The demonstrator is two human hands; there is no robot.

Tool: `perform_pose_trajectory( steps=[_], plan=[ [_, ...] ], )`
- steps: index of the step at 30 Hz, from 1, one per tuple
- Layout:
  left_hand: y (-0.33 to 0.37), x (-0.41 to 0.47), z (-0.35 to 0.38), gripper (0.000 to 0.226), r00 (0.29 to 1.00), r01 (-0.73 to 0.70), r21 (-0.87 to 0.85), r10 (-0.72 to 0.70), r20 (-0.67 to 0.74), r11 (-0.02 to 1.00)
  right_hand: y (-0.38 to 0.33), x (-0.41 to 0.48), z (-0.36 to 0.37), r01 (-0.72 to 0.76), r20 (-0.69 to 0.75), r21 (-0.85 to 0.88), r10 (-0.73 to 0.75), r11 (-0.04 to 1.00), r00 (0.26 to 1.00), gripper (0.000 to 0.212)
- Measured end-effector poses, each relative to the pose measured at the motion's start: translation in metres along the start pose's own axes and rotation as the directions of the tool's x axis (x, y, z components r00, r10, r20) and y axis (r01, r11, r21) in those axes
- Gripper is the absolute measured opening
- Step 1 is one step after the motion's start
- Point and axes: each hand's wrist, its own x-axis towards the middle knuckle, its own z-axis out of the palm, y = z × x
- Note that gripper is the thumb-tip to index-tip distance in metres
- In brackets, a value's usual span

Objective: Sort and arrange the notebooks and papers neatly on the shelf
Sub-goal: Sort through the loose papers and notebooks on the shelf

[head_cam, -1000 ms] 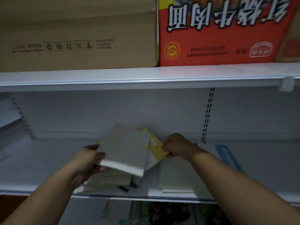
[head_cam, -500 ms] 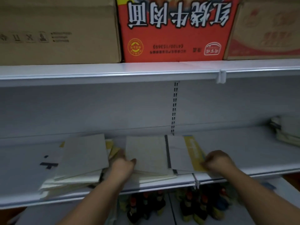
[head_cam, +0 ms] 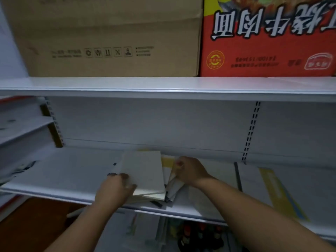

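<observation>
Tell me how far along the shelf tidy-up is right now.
Looks done: notebooks lie flat on the white shelf to the right, one with a yellow strip. In hand: left hand and right hand grip the fanned stack. Left: squaring that stack and laying it down.

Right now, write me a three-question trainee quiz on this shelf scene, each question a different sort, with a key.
1. True or false: the left hand grips the near left edge of the pale notebook on top of the stack.
2. Multiple choice: the red carton on the upper shelf stands where, relative to the brown cardboard box? A) left of it B) right of it C) on top of it
3. Fill in: the right hand pinches papers beside the pale notebook, next to a ______-coloured sheet.

Key: 1 true; 2 B; 3 yellow.
</observation>
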Motion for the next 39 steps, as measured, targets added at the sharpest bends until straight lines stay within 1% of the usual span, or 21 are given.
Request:
perform_pose_trajectory(
  steps=[4,6,9,10,12,15,17,19,21,22,24,25,28,30,31,32,34,35,37,38,39],
  plan=[
    [-0.021,-0.003,-0.011,0.077,0.994,0.107,-0.160,-0.111,-0.019,0.981,-0.027,0.029,0.016,0.138,0.106,0.043,-0.142,0.989,0.984,0.024],
    [-0.030,-0.001,-0.019,0.070,0.979,0.205,-0.260,-0.199,0.050,0.943,-0.035,0.034,0.022,0.179,0.237,-0.006,-0.173,0.984,0.956,0.021],
    [-0.035,-0.001,-0.027,0.026,0.955,0.296,-0.508,-0.234,0.184,0.809,-0.032,0.045,0.030,0.091,0.284,-0.097,-0.060,0.991,0.957,0.056],
    [-0.035,-0.001,-0.027,0.019,0.946,0.323,-0.582,-0.233,0.226,0.746,-0.029,0.049,0.032,0.075,0.279,-0.119,-0.039,0.990,0.960,0.063],
    [-0.032,-0.001,-0.028,0.021,0.938,0.348,-0.701,-0.218,0.271,0.623,-0.024,0.051,0.031,0.057,0.294,-0.214,0.009,0.975,0.956,0.074],
    [-0.028,-0.001,-0.033,0.031,0.952,0.305,-0.787,-0.186,0.242,0.536,-0.020,0.047,0.022,0.008,0.305,-0.336,0.100,0.942,0.947,0.086],
    [-0.018,0.000,-0.037,0.036,0.967,0.254,-0.834,-0.152,0.205,0.490,-0.012,0.042,0.010,-0.024,0.288,-0.332,0.126,0.943,0.949,0.068],
    [0.000,-0.001,-0.040,0.036,0.978,0.207,-0.870,-0.098,0.182,0.448,0.003,0.036,-0.009,-0.059,0.277,-0.245,0.128,0.968,0.952,0.037],
    [0.026,0.000,-0.037,0.035,0.981,0.182,-0.893,-0.019,0.191,0.412,0.023,0.021,-0.037,-0.181,0.259,-0.035,0.184,0.983,0.948,0.023],
    [0.041,0.002,-0.031,0.036,0.980,0.172,-0.900,0.021,0.197,0.400,0.035,0.011,-0.054,-0.245,0.224,0.106,0.217,0.964,0.950,0.024],
    [0.075,0.005,-0.016,0.038,0.973,0.155,-0.906,0.096,0.208,0.395,0.064,-0.016,-0.091,-0.317,0.094,0.350,0.303,0.882,0.948,0.009],
    [0.093,0.005,-0.007,0.040,0.968,0.154,-0.908,0.125,0.218,0.388,0.082,-0.032,-0.107,-0.346,0.038,0.441,0.369,0.828,0.929,0.008],
    [0.142,-0.003,0.027,0.033,0.935,0.217,-0.912,0.195,0.297,0.348,0.137,-0.082,-0.140,-0.448,-0.063,0.569,0.580,0.689,0.812,0.006],
    [0.162,-0.010,0.053,0.026,0.901,0.285,-0.881,0.210,0.381,0.376,0.172,-0.105,-0.145,-0.525,-0.112,0.506,0.656,0.684,0.747,0.025],
    [0.166,-0.012,0.067,0.026,0.885,0.314,-0.857,0.203,0.420,0.408,0.187,-0.114,-0.143,-0.584,-0.115,0.358,0.655,0.729,0.747,0.032],
    [0.169,-0.013,0.080,0.029,0.865,0.332,-0.833,0.210,0.456,0.442,0.199,-0.122,-0.139,-0.644,-0.112,0.133,0.657,0.753,0.746,0.034],
    [0.168,-0.015,0.094,0.034,0.833,0.345,-0.794,0.226,0.505,0.501,0.216,-0.129,-0.129,-0.636,-0.092,-0.263,0.638,0.725,0.765,0.039],
    [0.167,-0.015,0.093,0.036,0.839,0.334,-0.773,0.203,0.504,0.540,0.220,-0.130,-0.128,-0.630,-0.078,-0.316,0.643,0.709,0.762,0.046],
    [0.163,-0.015,0.082,0.061,0.903,0.162,-0.675,0.169,0.396,0.720,0.216,-0.124,-0.129,-0.629,-0.094,-0.337,0.640,0.700,0.763,0.041],
    [0.160,-0.014,0.072,0.069,0.917,0.000,-0.526,0.209,0.339,0.851,0.209,-0.117,-0.132,-0.627,-0.124,-0.302,0.622,0.718,0.773,0.033],
    [0.155,-0.011,0.064,0.066,0.928,-0.172,-0.345,0.269,0.257,0.923,0.197,-0.109,-0.132,-0.622,-0.150,-0.243,0.605,0.744,0.782,0.028]
  ],
)
